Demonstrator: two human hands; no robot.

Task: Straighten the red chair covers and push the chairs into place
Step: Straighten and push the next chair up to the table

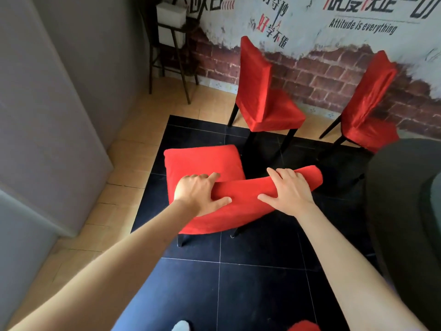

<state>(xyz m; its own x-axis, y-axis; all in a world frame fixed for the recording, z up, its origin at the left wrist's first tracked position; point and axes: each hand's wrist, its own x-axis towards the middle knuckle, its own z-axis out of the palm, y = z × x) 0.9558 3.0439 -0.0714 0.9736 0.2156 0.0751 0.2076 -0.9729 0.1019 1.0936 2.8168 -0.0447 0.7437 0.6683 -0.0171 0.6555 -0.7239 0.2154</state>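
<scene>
A chair in a red cover [202, 163] stands right below me, seen from behind and above. My left hand [199, 193] grips the left end of its backrest top, fingers curled over the far side and thumb on the near face. My right hand [287, 191] lies on the right part of the backrest top [243, 189], fingers spread over the fabric and bent over the edge. Two more red-covered chairs stand farther off: one [260, 91] in the middle, one [368, 103] at the right by the brick-pattern wall.
A dark round table [405, 199] fills the right edge. A grey partition [47, 115] runs along the left. A black metal stand [171, 51] holding a white box is in the far corner. Black floor tiles [250, 283] lie under the chairs, tan tiles around them.
</scene>
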